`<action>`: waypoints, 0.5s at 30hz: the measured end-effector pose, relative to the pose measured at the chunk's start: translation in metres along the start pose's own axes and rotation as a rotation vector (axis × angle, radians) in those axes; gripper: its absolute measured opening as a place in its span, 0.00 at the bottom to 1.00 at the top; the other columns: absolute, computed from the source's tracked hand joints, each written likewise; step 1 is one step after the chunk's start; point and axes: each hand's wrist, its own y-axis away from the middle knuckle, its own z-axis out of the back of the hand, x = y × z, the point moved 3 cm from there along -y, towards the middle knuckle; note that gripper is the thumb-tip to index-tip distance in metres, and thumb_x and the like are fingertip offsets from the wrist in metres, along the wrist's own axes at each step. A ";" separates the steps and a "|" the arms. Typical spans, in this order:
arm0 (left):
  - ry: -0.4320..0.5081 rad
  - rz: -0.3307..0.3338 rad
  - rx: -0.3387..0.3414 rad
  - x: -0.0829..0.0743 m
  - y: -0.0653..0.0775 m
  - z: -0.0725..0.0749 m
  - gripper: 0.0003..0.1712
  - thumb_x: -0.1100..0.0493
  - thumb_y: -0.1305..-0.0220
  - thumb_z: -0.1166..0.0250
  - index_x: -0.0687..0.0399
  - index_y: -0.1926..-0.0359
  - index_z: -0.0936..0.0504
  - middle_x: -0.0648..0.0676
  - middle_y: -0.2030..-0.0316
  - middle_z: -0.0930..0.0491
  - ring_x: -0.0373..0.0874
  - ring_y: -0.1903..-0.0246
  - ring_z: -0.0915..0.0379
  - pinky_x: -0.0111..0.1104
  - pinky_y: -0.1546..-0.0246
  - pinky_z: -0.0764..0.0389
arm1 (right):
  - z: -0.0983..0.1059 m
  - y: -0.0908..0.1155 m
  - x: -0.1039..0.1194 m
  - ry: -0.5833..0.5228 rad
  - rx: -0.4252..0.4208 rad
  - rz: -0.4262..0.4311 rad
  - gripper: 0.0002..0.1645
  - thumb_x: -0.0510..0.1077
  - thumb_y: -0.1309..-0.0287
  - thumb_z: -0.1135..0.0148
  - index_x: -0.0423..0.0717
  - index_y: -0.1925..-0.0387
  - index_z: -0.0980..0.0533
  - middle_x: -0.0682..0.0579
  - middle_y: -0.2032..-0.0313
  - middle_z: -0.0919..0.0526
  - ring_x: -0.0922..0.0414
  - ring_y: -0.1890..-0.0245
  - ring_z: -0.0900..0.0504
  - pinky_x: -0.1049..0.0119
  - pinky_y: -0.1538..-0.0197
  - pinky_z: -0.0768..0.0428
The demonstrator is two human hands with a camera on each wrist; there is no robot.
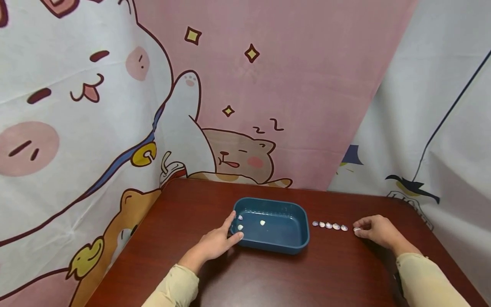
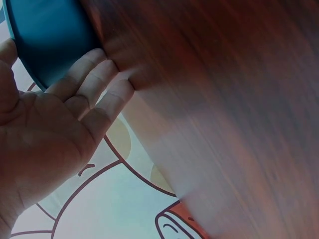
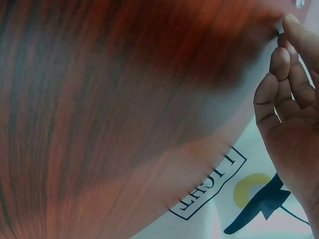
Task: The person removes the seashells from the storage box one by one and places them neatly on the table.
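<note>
At the left end of a blue rectangular plastic basin (image 1: 268, 246), my left hand (image 1: 215, 242) rests with thumb and forefinger spread along the rim. The left wrist view shows its other fingers (image 2: 99, 74) extended along the outer wall, tips by the tabletop. My right hand (image 1: 377, 230) pinches a small whitish seashell (image 1: 357, 229) between thumb and fingertips, low over the table. Left of it lies a row of several small white-and-purple seashells (image 1: 328, 225). Inside the basin are a white shell (image 1: 262, 222), a purplish shell (image 1: 240, 217) and another pale shell (image 1: 240, 227).
Everything stands on a dark red-brown wooden table (image 1: 276, 279). A cartoon-printed cloth (image 1: 307, 85) hangs behind it and along both sides, close to the table's edges. The row of shells runs from the basin's right end toward my right hand.
</note>
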 end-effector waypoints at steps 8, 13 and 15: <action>-0.008 0.008 0.001 0.000 0.000 -0.001 0.52 0.31 0.25 0.40 0.40 0.12 0.54 0.64 0.23 0.31 0.67 0.32 0.24 0.69 0.33 0.28 | -0.005 0.000 -0.007 0.003 -0.012 0.001 0.20 0.52 0.37 0.23 0.42 0.51 0.10 0.35 0.50 0.10 0.37 0.48 0.14 0.34 0.43 0.18; -0.013 0.008 0.001 0.000 0.000 -0.001 0.51 0.32 0.24 0.40 0.39 0.12 0.54 0.64 0.23 0.31 0.67 0.32 0.24 0.69 0.33 0.29 | -0.009 -0.002 -0.007 -0.015 -0.016 0.008 0.22 0.54 0.37 0.23 0.43 0.50 0.10 0.32 0.47 0.11 0.34 0.44 0.16 0.32 0.42 0.19; -0.013 0.009 0.002 0.000 0.000 -0.001 0.51 0.32 0.24 0.40 0.39 0.12 0.54 0.64 0.23 0.31 0.68 0.31 0.24 0.70 0.33 0.29 | -0.011 -0.004 -0.005 -0.027 -0.016 0.007 0.22 0.54 0.37 0.23 0.44 0.50 0.10 0.34 0.48 0.11 0.37 0.46 0.15 0.34 0.42 0.18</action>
